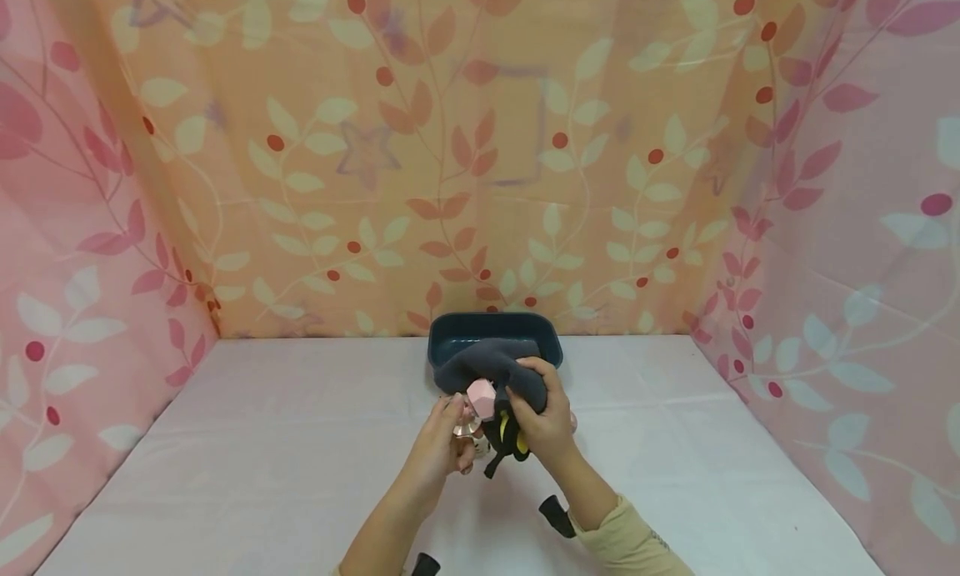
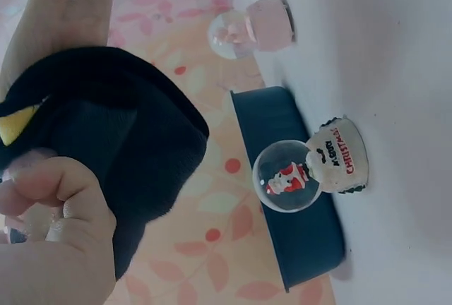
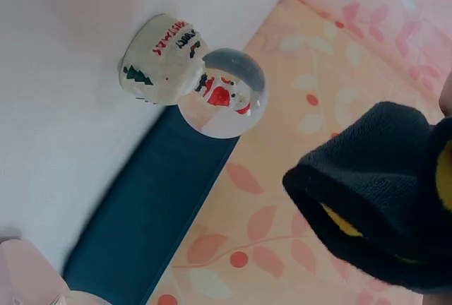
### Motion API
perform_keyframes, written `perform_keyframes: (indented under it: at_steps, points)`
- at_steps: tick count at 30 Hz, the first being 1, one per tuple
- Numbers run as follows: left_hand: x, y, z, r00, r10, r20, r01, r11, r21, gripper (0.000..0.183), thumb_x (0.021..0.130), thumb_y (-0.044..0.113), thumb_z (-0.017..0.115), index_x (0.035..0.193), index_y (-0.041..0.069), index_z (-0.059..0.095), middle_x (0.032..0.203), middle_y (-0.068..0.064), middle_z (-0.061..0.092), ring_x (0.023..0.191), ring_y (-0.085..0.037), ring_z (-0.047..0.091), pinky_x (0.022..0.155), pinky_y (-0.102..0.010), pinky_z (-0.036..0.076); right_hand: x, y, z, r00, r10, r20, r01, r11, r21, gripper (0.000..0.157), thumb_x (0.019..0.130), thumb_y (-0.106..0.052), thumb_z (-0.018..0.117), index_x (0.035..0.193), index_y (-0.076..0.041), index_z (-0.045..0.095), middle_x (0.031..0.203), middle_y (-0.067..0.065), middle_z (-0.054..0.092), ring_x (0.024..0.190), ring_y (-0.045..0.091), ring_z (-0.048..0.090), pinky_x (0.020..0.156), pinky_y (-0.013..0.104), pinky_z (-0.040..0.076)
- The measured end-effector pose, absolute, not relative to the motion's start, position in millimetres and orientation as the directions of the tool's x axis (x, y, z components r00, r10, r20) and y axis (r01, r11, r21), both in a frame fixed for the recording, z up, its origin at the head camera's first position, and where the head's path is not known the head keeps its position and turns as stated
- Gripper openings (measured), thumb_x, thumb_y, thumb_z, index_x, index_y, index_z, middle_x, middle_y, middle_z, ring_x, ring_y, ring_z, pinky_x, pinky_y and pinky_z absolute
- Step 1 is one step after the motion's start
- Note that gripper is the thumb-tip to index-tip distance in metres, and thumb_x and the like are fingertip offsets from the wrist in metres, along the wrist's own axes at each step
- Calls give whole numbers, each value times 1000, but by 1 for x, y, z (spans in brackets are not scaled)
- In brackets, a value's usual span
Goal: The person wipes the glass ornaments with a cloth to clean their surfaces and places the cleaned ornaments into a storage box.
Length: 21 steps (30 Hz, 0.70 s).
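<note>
In the head view my right hand [image 1: 546, 418] grips a dark grey cloth [image 1: 487, 363] with yellow patches and black inner parts. Both wrist views show that the cloth [image 3: 364, 171] has a loose, open edge. My left hand [image 1: 442, 434] sits close beside it with curled fingers. At its fingertips are a pink faceted piece [image 1: 482, 398] and a clear shiny piece [image 1: 467, 427], which look like the cap and body of one small bottle. In the left wrist view the left hand [image 2: 56, 227] overlaps the cloth [image 2: 134, 128], and its fingers partly hide a clear item.
A dark blue tray [image 1: 495, 319] stands against the back curtain, partly covered by the cloth. Before it is a snow globe [image 2: 339, 157] with a Santa inside and "Merry Christmas" on its base. A pink snow globe [image 2: 272, 24] stands to its right. Flowered curtains enclose the white table.
</note>
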<state>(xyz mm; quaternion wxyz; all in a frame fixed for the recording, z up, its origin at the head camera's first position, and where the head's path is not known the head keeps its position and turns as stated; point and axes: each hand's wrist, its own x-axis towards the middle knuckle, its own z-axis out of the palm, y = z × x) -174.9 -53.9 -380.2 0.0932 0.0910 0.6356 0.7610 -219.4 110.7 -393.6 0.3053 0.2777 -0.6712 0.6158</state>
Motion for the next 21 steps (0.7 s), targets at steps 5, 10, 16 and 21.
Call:
perform_keyframes:
  at_steps: [5, 10, 16, 21]
  points:
    - [-178, -59, -383, -953, 303, 23, -53, -241, 969, 50, 104, 52, 27, 114, 7, 44, 77, -3, 50, 50, -10, 38, 52, -23, 36, -220, 113, -390, -711, 64, 700, -695, 86, -714, 37, 84, 11, 61, 118, -1, 52, 110, 0, 55, 88, 17, 54, 70, 28, 49]
    - [-181, -62, -384, -949, 311, 46, -51, -297, 953, 55, 102, 57, 23, 116, 7, 42, 72, -2, 52, 48, -10, 39, 51, -22, 37, -219, 117, -387, -742, 127, 659, -664, -5, -747, 41, 86, 7, 58, 125, -1, 48, 116, 5, 51, 92, 19, 56, 72, 25, 52]
    - [-180, -60, -380, -960, 276, 35, -57, -319, 946, 56, 102, 57, 20, 106, 9, 50, 70, -2, 53, 46, -10, 39, 52, -23, 38, -214, 115, -390, -606, 2, 795, -795, -46, -605, 52, 89, -2, 57, 137, -12, 41, 124, 2, 46, 94, 11, 54, 75, 20, 49]
    - [-179, -55, -378, -961, 277, 15, -84, -340, 937, 52, 101, 58, 27, 84, 13, 47, 65, 0, 47, 44, -10, 38, 50, -22, 38, -214, 108, -392, -480, -220, 849, -874, 37, -484, 62, 94, -34, 63, 142, -11, 30, 131, 7, 42, 104, 14, 51, 85, 24, 46]
